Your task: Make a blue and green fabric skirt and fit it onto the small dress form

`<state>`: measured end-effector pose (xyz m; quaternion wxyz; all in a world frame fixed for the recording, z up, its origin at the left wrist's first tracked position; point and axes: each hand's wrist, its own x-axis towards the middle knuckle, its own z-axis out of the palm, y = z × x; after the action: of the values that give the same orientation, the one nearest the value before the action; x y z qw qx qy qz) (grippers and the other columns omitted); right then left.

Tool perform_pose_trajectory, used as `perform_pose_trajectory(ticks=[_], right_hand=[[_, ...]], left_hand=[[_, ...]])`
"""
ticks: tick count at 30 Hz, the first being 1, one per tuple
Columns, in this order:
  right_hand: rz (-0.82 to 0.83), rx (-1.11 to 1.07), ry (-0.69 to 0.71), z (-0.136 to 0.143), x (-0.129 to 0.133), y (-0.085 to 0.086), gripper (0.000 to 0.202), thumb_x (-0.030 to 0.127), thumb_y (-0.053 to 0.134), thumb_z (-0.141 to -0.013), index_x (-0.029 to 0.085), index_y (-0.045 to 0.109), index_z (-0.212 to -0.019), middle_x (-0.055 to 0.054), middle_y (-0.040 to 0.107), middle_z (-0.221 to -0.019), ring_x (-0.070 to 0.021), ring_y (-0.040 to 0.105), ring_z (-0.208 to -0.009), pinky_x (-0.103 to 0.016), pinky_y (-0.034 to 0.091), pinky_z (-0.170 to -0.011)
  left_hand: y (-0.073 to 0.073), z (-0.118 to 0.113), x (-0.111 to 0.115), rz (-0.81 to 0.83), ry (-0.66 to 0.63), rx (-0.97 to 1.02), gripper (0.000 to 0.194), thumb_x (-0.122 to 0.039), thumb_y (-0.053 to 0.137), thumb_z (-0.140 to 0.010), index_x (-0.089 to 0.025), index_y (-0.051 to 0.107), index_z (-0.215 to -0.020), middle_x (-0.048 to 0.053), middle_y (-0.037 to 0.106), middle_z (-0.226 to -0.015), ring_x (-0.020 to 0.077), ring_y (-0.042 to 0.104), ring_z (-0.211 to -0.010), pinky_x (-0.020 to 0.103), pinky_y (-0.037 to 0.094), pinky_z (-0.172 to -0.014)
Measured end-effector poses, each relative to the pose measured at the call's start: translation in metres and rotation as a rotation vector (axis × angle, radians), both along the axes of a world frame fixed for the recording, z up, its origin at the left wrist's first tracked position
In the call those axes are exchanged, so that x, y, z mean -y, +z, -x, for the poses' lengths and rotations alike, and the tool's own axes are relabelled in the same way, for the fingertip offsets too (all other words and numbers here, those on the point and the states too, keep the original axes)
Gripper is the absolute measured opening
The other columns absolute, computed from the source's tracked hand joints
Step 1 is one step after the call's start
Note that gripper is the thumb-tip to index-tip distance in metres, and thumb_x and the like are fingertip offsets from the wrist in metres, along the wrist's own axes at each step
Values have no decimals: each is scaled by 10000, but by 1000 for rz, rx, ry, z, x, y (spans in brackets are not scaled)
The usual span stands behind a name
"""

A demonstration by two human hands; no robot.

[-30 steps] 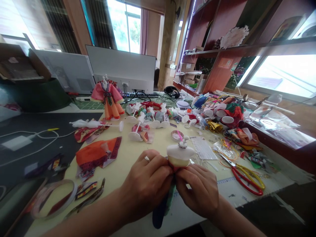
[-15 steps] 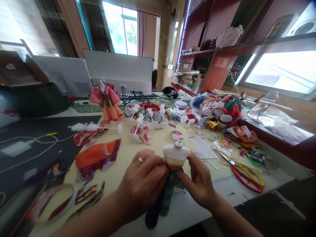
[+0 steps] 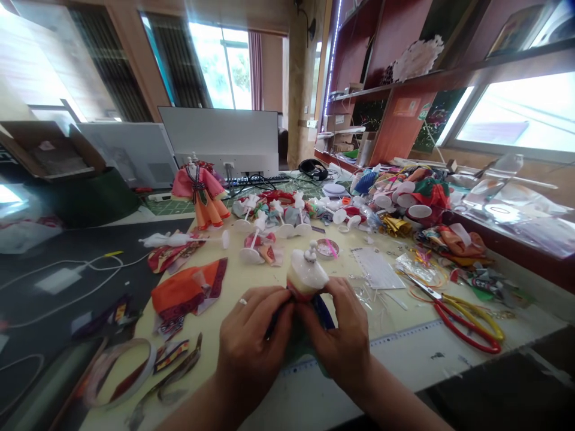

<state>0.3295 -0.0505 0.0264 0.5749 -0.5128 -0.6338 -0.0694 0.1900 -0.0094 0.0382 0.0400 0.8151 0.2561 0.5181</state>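
A small white dress-form figurine (image 3: 308, 270) stands tilted between my hands, in the lower middle of the head view. Cream and red fabric wraps its chest, and a green and dark blue cloth (image 3: 300, 341) hangs below. My left hand (image 3: 254, 326), with a ring on one finger, pinches the fabric at the figurine's waist from the left. From the right, my right hand (image 3: 344, 326) grips the same waist, its thumb close to the left one. The fingers partly hide the lower body and the cloth.
Red-and-yellow-handled scissors (image 3: 469, 320) and a ruler (image 3: 404, 336) lie at right. An orange cloth piece (image 3: 188, 286) and tape ring (image 3: 119, 374) are at left. Behind stand several white figurines (image 3: 276, 218), a dressed figurine (image 3: 200, 191) and a fabric heap (image 3: 413, 194).
The figurine has turned and tilted, and sits slightly further left. My right hand has moved in closer to my left at its waist. The head view has shifted a little.
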Motion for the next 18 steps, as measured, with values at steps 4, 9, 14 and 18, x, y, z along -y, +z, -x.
perform_pose_trajectory(ticks=[4, 9, 14, 18], right_hand=[[-24, 21, -46, 9, -2, 0, 427, 134, 567, -818, 148, 443, -1226, -79, 593, -959, -205, 564, -870, -349, 486, -760], [-38, 38, 31, 18, 4, -3, 550, 44, 510, -813, 127, 358, -1334, -106, 579, -1121, -203, 545, -1022, -350, 472, -875], [-20, -11, 112, 21, 9, -8, 566, 26, 515, -802, 143, 368, -1335, -91, 585, -1167, -196, 540, -1065, -362, 445, -934], [39, -179, 197, 17, 7, -9, 487, 50, 516, -815, 173, 418, -1276, -61, 612, -1100, -158, 585, -961, -320, 483, -866]], left_hand=[[-6, -1, 8, 105, 66, 32, 296, -108, 600, -798, -133, 572, -1092, 92, 636, -1060, 168, 616, -951, 261, 502, -846], [-10, 1, 9, 298, 134, 80, 318, -201, 615, -799, -184, 561, -1111, 61, 630, -1092, 178, 621, -946, 284, 527, -811], [-2, 3, 6, 510, 155, 165, 262, -224, 637, -773, -219, 587, -1030, 0, 672, -945, 147, 654, -813, 255, 537, -758], [5, 3, 4, 622, 143, 198, 222, -219, 629, -754, -198, 609, -974, 2, 695, -902, 155, 668, -790, 238, 542, -712]])
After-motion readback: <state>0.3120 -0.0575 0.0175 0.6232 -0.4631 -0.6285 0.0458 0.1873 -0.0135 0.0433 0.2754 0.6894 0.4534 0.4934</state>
